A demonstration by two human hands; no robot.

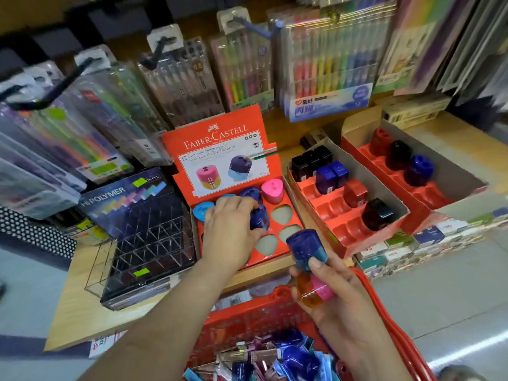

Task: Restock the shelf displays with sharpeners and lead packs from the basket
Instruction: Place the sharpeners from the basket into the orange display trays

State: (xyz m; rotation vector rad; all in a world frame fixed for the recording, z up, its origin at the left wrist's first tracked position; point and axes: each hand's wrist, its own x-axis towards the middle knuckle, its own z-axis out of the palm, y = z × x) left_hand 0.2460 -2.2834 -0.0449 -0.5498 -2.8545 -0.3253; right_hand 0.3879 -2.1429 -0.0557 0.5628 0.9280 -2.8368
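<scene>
The red Faber-Castell display box stands on the shelf with several triangular slots, some open. My left hand reaches into it and grips a dark blue sharpener over a middle slot. A pink sharpener, another purple one and light blue ones sit in the back slots. My right hand hovers over the red basket, holding a blue sharpener and a pink and orange sharpener. The basket holds more sharpeners and lead packs.
Two more red sharpener trays with black, blue and red sharpeners sit to the right. A Hi Polymer grid display stands to the left. Pen packs hang above on hooks. Small eraser boxes line the shelf's front right.
</scene>
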